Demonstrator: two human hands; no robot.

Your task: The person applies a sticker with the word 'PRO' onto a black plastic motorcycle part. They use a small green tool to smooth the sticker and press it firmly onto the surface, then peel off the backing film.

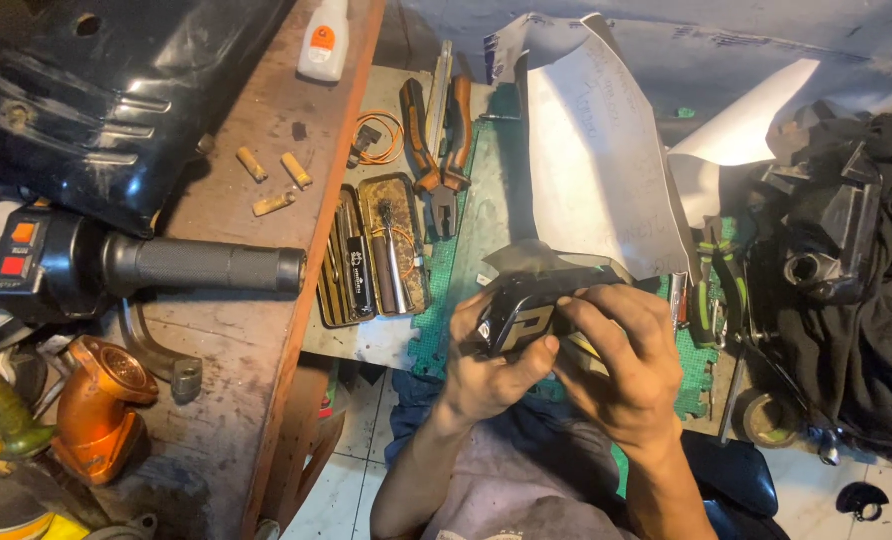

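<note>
Hands mid-job: left hand [486,375] and right hand [621,360] both have fingers closed around black plastic cover [521,310] held above green mat [466,250], pliers [436,150] lying untouched on counter [256,230].

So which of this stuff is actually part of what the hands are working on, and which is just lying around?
In hand:
- black glossy part, held by both
- left hand, gripping its near side
- right hand, fingers over its top

Lying about:
- orange-handled pliers
- open tin of small tools
- black handlebar grip
- white glue bottle
- orange metal elbow
- white paper sheet
</note>
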